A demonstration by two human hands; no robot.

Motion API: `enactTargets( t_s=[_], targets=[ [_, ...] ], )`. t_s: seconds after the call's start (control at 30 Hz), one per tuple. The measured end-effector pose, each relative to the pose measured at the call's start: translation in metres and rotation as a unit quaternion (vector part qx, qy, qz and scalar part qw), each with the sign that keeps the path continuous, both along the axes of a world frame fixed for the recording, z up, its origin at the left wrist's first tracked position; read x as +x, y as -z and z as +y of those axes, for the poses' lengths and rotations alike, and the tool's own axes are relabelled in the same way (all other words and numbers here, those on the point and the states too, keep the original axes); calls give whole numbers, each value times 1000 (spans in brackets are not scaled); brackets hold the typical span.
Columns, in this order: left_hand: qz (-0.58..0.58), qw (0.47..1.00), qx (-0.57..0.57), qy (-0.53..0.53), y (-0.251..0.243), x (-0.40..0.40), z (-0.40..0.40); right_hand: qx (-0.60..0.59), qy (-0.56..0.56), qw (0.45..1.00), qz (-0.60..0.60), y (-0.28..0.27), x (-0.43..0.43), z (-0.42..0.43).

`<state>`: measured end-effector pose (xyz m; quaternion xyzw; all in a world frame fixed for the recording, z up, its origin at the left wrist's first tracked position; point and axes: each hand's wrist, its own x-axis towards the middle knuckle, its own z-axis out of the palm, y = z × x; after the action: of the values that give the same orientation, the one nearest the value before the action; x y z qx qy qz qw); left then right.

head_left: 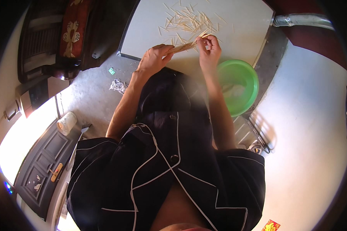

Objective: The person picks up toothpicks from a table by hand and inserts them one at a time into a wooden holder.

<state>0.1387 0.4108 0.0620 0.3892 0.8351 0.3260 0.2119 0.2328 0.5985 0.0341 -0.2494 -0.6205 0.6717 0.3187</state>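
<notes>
Many thin pale wooden sticks [190, 20] lie scattered in a loose heap on a white tabletop [243, 37]. My left hand [156, 56] is closed around one end of a bundle of the same sticks [183, 47], held slantwise over the table's near edge. At the bundle's other end, the fingers of my right hand [209, 47] pinch several stick ends that fan out slightly. The palm side of my left hand is hidden.
A green plastic basin [253, 83] stands right of my right forearm. A carved dark wooden seat [40, 37] is at the upper left. White cords [118, 86] and a small green packet [112, 71] lie on the floor. A metal rack [258, 132] leans near the right wall.
</notes>
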Motion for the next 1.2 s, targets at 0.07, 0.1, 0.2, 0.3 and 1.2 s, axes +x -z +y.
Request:
enactTargets(
  t_s=[0.07,0.1,0.2,0.3,1.2],
  targets=[
    [-6,1000,6,-7,1,2,2,87,4,993,-75,2,6,1],
    [-5,1000,7,-7,0,3,3,88,3,993,-74,0,7,-1],
    [-12,1000,8,-13,-3,4,6,185,24,977,-102,-2,9,-5],
    [-10,1000,1,-17,-6,4,7,201,13,975,-96,-1,11,-5],
    [37,997,58,-17,-5,-2,8,347,-46,932,-96,-15,26,-15]
  ],
)
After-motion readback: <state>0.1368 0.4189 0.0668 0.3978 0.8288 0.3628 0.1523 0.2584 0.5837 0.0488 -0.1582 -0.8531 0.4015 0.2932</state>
